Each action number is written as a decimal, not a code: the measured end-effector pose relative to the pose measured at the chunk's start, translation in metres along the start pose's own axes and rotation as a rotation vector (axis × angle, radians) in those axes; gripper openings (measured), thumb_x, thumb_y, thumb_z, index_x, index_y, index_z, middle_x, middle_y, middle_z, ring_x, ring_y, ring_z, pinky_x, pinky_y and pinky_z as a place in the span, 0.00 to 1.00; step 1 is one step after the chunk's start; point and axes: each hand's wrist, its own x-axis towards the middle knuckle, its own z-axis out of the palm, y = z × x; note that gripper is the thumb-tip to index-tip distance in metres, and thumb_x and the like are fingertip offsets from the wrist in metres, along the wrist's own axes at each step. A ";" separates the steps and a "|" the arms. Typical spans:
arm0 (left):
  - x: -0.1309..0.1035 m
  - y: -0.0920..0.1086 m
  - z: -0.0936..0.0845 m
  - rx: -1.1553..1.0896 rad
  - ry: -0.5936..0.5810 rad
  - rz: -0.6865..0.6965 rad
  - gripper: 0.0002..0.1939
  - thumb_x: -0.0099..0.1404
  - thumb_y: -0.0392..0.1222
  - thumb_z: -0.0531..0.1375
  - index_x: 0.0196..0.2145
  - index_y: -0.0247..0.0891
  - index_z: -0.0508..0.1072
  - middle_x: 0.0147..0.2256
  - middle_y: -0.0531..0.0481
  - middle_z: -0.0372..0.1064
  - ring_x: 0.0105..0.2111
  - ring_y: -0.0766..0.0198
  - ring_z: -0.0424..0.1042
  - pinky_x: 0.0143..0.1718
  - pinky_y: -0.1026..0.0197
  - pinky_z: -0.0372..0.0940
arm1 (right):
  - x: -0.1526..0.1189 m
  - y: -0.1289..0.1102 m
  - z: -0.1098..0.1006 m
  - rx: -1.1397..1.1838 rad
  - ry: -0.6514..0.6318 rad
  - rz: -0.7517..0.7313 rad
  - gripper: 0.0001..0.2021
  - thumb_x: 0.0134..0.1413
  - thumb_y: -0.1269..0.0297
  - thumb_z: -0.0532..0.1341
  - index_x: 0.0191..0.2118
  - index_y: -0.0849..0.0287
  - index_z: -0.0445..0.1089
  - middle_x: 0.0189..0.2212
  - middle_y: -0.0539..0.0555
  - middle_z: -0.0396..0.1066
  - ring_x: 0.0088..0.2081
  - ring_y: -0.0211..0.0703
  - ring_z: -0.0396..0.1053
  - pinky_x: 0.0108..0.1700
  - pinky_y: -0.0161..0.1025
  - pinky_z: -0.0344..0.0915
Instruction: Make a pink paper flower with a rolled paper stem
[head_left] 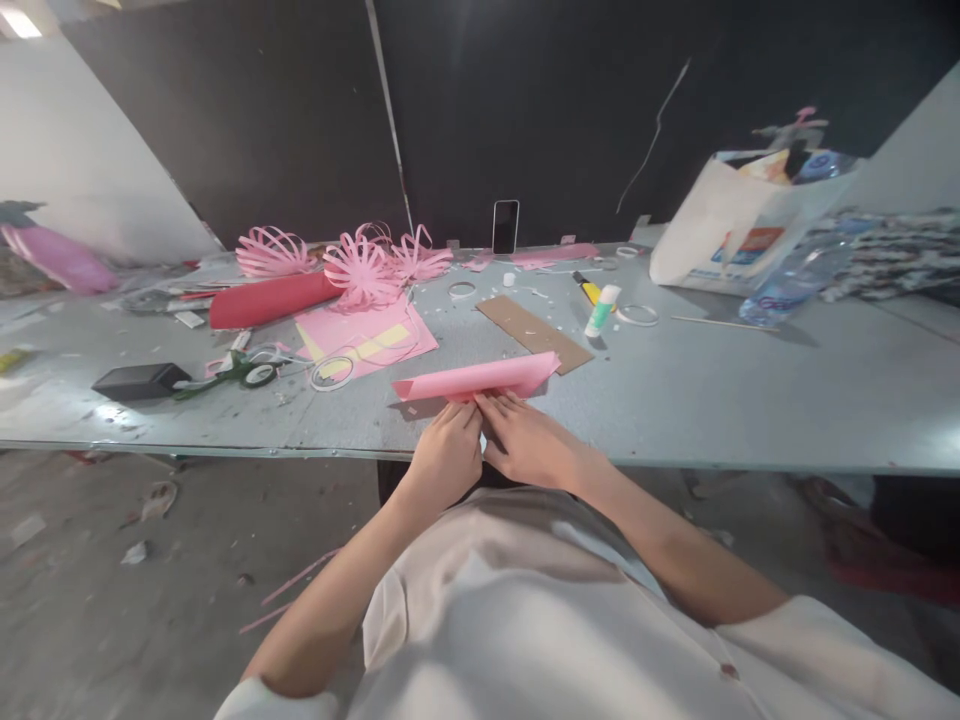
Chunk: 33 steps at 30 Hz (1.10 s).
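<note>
Dark panels [525,120] stand behind a long grey table [712,410] strewn with paper scraps. At its near edge, in front of the person's body, lies a pink paper [472,381] curled into a loose roll, one end hollow at the left and a corner flaring at the right. Both hands have hold of its near side, close to the middle: the left hand [448,440] with bent fingers bunched together, the right hand [529,440] with its fingers laid over the edge, nearly touching the left. Neither hand is spread wide (how firmly they pinch, I cannot tell, since the undersides are hidden).

Just beyond the roll's right end is a strip of brown cardboard [536,335], with a glue stick [602,311] upright but leaning near it and a yellow-and-black cutter [586,287] just behind. Farther back, a phone [505,228] stands against the panel. To the left are pink sheets [412,338], a red roll [270,302], pink paper-strip balls [364,270] and a black block [141,381]. Over on the right, a filled white bag [712,230] stands beside a clear plastic bottle [802,275].
</note>
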 end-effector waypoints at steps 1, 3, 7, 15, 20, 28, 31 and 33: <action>0.000 0.000 0.000 0.004 -0.004 -0.006 0.24 0.67 0.26 0.55 0.59 0.34 0.74 0.54 0.35 0.77 0.59 0.46 0.76 0.66 0.41 0.71 | -0.002 -0.001 0.000 -0.007 0.009 0.004 0.35 0.66 0.66 0.55 0.75 0.74 0.59 0.72 0.74 0.64 0.73 0.65 0.64 0.73 0.63 0.65; 0.002 0.000 -0.002 0.008 -0.039 -0.020 0.22 0.67 0.26 0.55 0.55 0.34 0.76 0.50 0.36 0.78 0.55 0.47 0.77 0.64 0.43 0.72 | -0.006 -0.005 -0.001 -0.034 0.033 0.015 0.33 0.66 0.66 0.55 0.73 0.74 0.62 0.71 0.73 0.66 0.73 0.65 0.64 0.73 0.63 0.64; 0.004 0.001 -0.007 0.013 -0.100 -0.043 0.21 0.66 0.25 0.55 0.53 0.31 0.77 0.49 0.35 0.79 0.53 0.47 0.78 0.61 0.45 0.73 | -0.016 -0.010 0.000 -0.076 0.046 0.029 0.32 0.68 0.65 0.54 0.72 0.77 0.63 0.71 0.76 0.65 0.73 0.65 0.65 0.74 0.62 0.63; 0.005 -0.005 0.006 0.109 -0.084 -0.048 0.28 0.67 0.29 0.56 0.63 0.28 0.73 0.61 0.31 0.76 0.64 0.46 0.74 0.71 0.43 0.64 | -0.005 0.001 0.011 -0.090 0.092 0.030 0.32 0.68 0.66 0.53 0.72 0.76 0.64 0.71 0.75 0.65 0.73 0.65 0.64 0.73 0.65 0.63; 0.012 -0.015 0.014 0.150 -0.081 -0.053 0.27 0.71 0.31 0.54 0.65 0.26 0.72 0.63 0.29 0.74 0.65 0.47 0.73 0.71 0.42 0.64 | 0.010 0.013 0.006 -0.056 0.010 0.028 0.31 0.70 0.65 0.52 0.71 0.78 0.66 0.71 0.75 0.65 0.72 0.64 0.66 0.74 0.61 0.63; 0.019 -0.004 0.016 0.186 -0.132 -0.156 0.29 0.72 0.30 0.52 0.68 0.22 0.69 0.67 0.27 0.69 0.70 0.47 0.68 0.75 0.45 0.58 | 0.025 0.022 0.010 -0.025 -0.028 0.045 0.30 0.70 0.65 0.52 0.70 0.79 0.66 0.70 0.77 0.66 0.72 0.65 0.66 0.75 0.60 0.60; 0.019 0.000 0.017 0.180 -0.136 -0.175 0.30 0.71 0.29 0.52 0.69 0.22 0.68 0.68 0.28 0.68 0.70 0.48 0.68 0.75 0.46 0.57 | 0.028 0.027 0.012 -0.005 -0.033 0.044 0.31 0.69 0.65 0.52 0.71 0.78 0.64 0.72 0.77 0.63 0.73 0.67 0.64 0.75 0.63 0.60; 0.021 -0.001 0.016 0.178 -0.163 -0.183 0.29 0.72 0.30 0.52 0.69 0.22 0.68 0.68 0.28 0.69 0.70 0.48 0.68 0.75 0.45 0.56 | 0.030 0.030 0.011 0.017 -0.033 0.040 0.31 0.69 0.66 0.52 0.72 0.75 0.64 0.73 0.75 0.62 0.73 0.66 0.63 0.75 0.63 0.61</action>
